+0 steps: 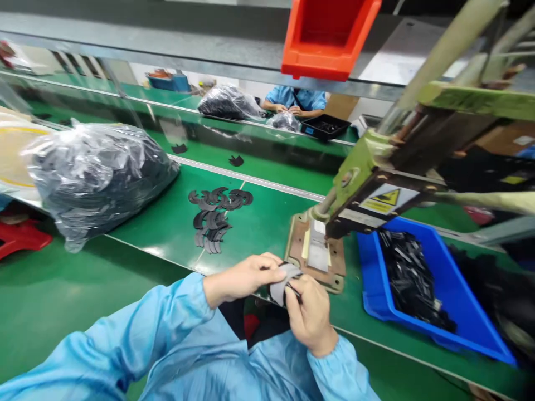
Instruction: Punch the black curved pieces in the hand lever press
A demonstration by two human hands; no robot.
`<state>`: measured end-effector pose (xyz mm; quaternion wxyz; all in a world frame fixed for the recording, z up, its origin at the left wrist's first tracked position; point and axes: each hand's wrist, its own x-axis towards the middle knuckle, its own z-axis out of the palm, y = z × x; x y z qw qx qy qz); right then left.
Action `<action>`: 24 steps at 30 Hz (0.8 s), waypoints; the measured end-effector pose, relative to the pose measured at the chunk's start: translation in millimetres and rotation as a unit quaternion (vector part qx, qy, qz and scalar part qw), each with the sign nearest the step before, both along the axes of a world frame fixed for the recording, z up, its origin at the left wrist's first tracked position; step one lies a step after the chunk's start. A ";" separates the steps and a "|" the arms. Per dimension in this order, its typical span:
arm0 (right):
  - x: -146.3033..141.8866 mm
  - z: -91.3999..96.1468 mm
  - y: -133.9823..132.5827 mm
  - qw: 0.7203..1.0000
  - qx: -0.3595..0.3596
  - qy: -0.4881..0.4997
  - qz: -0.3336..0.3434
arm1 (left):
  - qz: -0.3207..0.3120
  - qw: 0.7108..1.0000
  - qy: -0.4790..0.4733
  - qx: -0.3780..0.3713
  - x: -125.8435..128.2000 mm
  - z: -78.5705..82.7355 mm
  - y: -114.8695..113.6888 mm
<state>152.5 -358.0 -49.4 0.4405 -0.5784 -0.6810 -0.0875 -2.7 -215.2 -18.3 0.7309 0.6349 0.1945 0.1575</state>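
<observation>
- A grey-and-black curved piece (277, 291) is held over the near edge of the green bench (261, 231).
- It is pinched by the left hand (249, 277) and gripped by the curled right hand (311, 309).
- Just beyond, the press base (337, 270) is seen.
- To its left, dark curved pieces (212, 219) are spread.
- To its right, dark parts (407, 273) are contained in a blue bin (373, 284).
</observation>
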 end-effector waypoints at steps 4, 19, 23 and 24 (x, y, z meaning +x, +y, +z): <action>0.1 -6.4 -3.8 0.999 0.001 0.033 -0.011 | -0.021 0.978 0.004 -0.205 0.7 -8.4 -6.2; 21.0 -16.6 -91.9 0.985 -0.030 0.123 -0.121 | 0.289 0.954 0.032 -0.076 190.8 2.7 196.8; 58.6 9.4 -121.4 0.979 -0.030 0.085 -0.182 | 0.274 0.960 0.043 -0.045 198.9 -23.2 194.6; 76.2 17.5 -127.6 0.975 -0.036 0.077 -0.205 | 0.267 0.962 0.042 -0.027 193.3 -33.5 187.7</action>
